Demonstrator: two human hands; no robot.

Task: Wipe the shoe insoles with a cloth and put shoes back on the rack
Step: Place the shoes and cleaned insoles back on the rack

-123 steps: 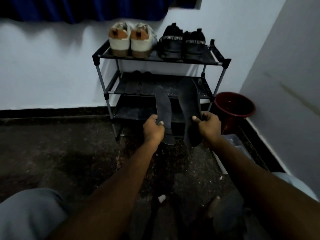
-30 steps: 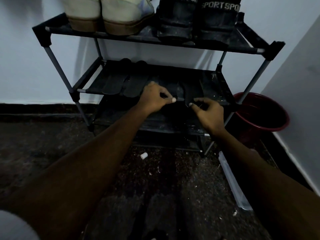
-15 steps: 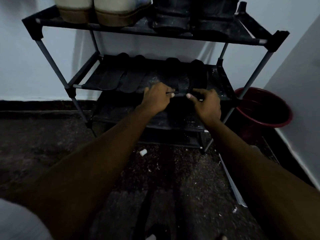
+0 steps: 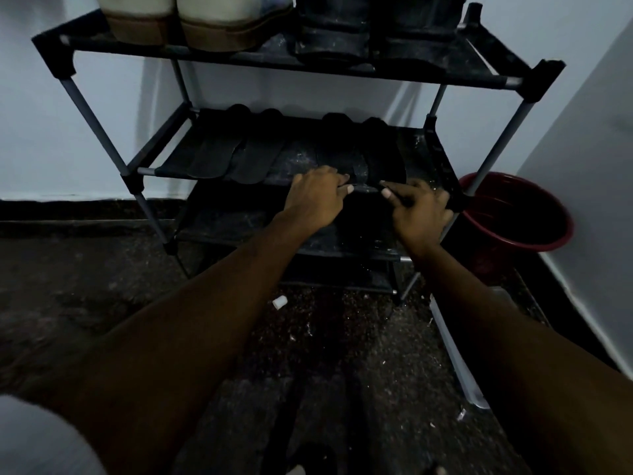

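Note:
A black three-tier shoe rack (image 4: 493,77) stands against the white wall. Two dark insoles (image 4: 337,149) (image 4: 383,152) lie side by side on the right half of its middle shelf. My left hand (image 4: 315,200) pinches the near end of the left insole at the shelf's front edge. Just to the right, my right hand (image 4: 421,210) pinches the near end of the other one. Another pair of dark insoles (image 4: 233,152) lies on the left half of that shelf. White shoes (image 4: 191,22) and black shoes (image 4: 342,32) stand on the top shelf. No cloth is visible.
A red bucket (image 4: 534,241) stands in the corner right of the rack. A clear plastic strip (image 4: 455,354) lies on the dark, dusty floor along the right wall. A small white cap (image 4: 279,302) lies in front of the rack. My knee in grey fabric (image 4: 41,437) fills the lower left.
I have leaned in to the rack and laid the two insoles from mid-air onto the middle shelf. Over the last half second both hands stay at their near ends.

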